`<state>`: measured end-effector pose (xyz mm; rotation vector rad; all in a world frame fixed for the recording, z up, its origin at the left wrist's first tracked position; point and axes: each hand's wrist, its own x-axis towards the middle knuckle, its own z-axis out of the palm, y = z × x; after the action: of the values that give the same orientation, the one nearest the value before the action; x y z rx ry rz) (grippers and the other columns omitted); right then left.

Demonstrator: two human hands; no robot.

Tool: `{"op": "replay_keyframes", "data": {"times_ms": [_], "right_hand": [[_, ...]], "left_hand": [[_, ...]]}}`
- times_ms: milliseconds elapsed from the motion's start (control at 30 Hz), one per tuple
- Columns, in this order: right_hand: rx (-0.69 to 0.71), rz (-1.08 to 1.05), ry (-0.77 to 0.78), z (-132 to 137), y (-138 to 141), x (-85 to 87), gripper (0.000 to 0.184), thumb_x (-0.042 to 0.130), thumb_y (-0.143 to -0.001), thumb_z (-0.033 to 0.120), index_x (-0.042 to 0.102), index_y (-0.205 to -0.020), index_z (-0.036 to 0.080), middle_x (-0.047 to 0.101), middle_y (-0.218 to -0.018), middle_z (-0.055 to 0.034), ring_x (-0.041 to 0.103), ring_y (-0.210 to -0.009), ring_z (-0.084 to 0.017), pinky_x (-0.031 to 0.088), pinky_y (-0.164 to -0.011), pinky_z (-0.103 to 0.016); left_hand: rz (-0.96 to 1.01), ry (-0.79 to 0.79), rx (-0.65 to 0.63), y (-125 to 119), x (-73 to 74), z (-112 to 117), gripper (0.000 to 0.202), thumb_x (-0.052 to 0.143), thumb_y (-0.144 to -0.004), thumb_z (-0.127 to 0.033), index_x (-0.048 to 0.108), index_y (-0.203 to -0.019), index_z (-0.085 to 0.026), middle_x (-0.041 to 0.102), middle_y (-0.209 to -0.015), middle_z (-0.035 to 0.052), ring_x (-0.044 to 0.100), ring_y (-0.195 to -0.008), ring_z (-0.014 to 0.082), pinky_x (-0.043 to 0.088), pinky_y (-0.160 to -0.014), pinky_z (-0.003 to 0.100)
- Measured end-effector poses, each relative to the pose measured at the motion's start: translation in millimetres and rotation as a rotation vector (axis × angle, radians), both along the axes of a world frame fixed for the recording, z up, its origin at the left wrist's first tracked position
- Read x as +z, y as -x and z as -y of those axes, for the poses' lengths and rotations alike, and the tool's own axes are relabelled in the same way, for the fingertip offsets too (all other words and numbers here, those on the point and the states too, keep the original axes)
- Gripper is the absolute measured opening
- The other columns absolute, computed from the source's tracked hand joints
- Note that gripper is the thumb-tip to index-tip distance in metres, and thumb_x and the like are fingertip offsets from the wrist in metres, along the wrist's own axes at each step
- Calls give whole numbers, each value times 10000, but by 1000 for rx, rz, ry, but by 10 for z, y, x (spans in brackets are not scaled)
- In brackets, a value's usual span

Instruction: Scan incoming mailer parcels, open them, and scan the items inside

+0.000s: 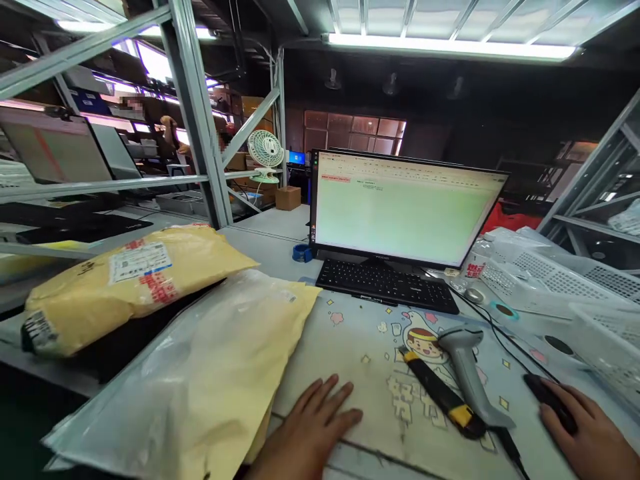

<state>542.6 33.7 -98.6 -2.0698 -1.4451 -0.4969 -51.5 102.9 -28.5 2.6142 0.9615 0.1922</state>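
My left hand lies flat on the patterned desk mat, fingers stretched out, just right of a clear bag holding a yellow mailer. My right hand rests on a black mouse at the lower right, fingers curled over it. Between the hands lie a black and yellow utility knife and a grey barcode scanner. A black keyboard sits in front of a lit monitor.
A second yellow parcel with a label lies at the left on a dark one. White plastic baskets stand at the right. A blue tape roll, a small fan and metal shelving are behind.
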Motion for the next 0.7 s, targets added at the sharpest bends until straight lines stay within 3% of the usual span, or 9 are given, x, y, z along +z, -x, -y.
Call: {"op": "replay_keyframes", "data": {"times_ms": [100,200,333,700], "right_hand": [[-8,-9,49,-39,137,133,694,415,-949,666,701,-1387,210,643,-1403,-151,680,-1200,-402,561,-1058,-566],[-14,-17,73,-21,302,285,671,427,-927,578,688,-1414,196,626,-1414,-167,646,-1266,-390,527,-1119,-535],[-44,-18,94,-7,455,396,684,386,-919,530,687,-1420,175,616,-1402,-183,625,-1288,-386,508,-1138,-513],[-106,-61,230,-25,511,467,781,279,-975,575,620,-1535,151,542,-1527,-175,583,-1320,-397,484,-1145,-505]], "left_hand": [[4,168,106,-42,298,153,1075,907,-698,-723,530,-1632,-349,218,-1790,44,129,-1675,412,149,-1355,673],[-5,169,108,-67,409,195,1084,912,-691,-712,547,-1625,-301,238,-1786,57,132,-1683,374,112,-1382,599],[29,83,82,-56,349,183,1085,924,-698,-693,543,-1627,-282,273,-1776,66,173,-1679,359,136,-1383,564],[118,46,64,-34,246,145,1093,944,-668,-702,566,-1605,-284,332,-1758,64,224,-1666,357,144,-1383,529]]}}
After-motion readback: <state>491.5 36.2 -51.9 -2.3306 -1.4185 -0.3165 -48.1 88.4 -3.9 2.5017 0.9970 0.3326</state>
